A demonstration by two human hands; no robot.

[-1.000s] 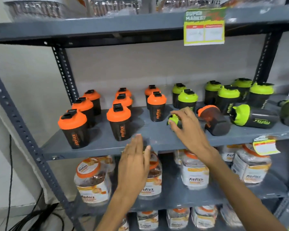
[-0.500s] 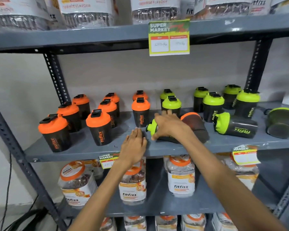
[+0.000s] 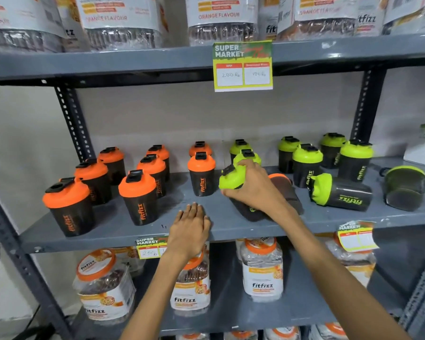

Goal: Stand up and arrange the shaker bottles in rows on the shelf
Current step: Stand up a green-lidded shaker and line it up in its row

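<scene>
Right hand [image 3: 253, 190]: I grip the tilted green bottle [image 3: 232, 179] (lid end raised).
Left hand [image 3: 189, 229]: open, flat on the shelf [image 3: 108, 231] edge, holding nothing.

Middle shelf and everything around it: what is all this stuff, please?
upright orange-lidded shakers: eight, black bodies, middle shelf, left
upright green-lidded shakers: six, black bodies, middle shelf, right
lying shakers: three, two green-lidded, one orange-lidded, right half
held shaker: one, green lid, tilted, centre
jars: several, orange lids, shelf below; more above
price tags: three, yellow-green, shelf edges
shelf: grey metal
left hand: flat on shelf front
right hand: gripping held shaker
</scene>
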